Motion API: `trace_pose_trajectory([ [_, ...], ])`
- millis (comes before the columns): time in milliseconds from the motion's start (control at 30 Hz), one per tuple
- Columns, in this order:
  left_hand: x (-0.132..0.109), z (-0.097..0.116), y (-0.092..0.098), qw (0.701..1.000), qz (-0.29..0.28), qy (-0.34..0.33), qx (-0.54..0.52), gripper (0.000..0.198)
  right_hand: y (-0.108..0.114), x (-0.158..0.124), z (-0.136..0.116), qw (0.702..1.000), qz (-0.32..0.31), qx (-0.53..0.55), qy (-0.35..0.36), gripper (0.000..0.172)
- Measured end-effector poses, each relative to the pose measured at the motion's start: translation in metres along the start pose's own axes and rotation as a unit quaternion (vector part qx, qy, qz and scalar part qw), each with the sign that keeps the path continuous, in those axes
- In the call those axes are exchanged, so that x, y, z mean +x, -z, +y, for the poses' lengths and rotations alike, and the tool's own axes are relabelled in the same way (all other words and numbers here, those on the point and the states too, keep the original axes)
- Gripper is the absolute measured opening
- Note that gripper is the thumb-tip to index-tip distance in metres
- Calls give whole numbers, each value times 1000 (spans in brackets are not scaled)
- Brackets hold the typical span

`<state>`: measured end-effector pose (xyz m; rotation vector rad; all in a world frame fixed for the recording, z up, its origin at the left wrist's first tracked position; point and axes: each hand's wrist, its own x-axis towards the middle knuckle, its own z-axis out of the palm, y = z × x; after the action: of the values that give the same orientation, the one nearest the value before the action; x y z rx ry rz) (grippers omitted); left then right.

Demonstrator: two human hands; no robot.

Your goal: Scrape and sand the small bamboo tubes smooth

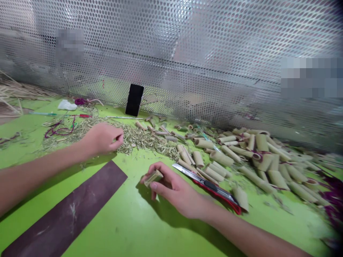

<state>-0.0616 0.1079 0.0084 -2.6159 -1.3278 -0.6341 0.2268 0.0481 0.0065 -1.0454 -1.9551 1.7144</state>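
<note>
Green table [134, 221]; stubby tan tube [153, 177] (hollow) in right hand's [177, 192] pinching grip; left hand's [103, 139] grip pressed together

We see through a single head-worn camera, looking forward and down across the green surface [128, 221] from close above. Our left hand [103, 138] and right hand [177, 192] sit low in the frame; the perforated metal screen [187, 53] closes the far side.

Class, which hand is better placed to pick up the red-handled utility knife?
Probably the right hand: the utility knife lies just beside it, though it holds a cut stem piece. The left hand is farther off, by the shavings.
</note>
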Motion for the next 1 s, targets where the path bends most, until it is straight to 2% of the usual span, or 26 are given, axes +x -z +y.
trace_pose_trajectory([
  [133, -5, 6, -9, 992, -37, -67, 98, 44, -1, 2, 4, 1000, 16, 22, 13, 33],
  [267, -6, 19, -8, 991, -12, -40, 131, 27, -5, 1, 6, 999, 36, -10, 11, 28],
  [367, -5, 34, 0, 997, -15, -2, 73, 35, -8, 1, 5, 995, 69, -66, 18, 22],
  [433, -6, 51, 6, 999, -37, 13, -10, 37, -8, 1, 5, 988, 99, -117, 34, 19],
  [533, -9, 81, 11, 985, -102, 23, -134, 50, -9, 1, 8, 971, 116, -196, 72, 16],
  [633, -13, 103, 11, 976, -136, 18, -166, 50, -10, 2, 11, 947, 115, -281, 101, 14],
  [800, -19, 109, 2, 979, -135, 17, -155, 33, -13, 4, 15, 897, 154, -394, 125, 9],
  [1000, -21, 105, -5, 968, -136, 13, -212, 42, -12, 5, 15, 885, 168, -418, 119, 11],
])
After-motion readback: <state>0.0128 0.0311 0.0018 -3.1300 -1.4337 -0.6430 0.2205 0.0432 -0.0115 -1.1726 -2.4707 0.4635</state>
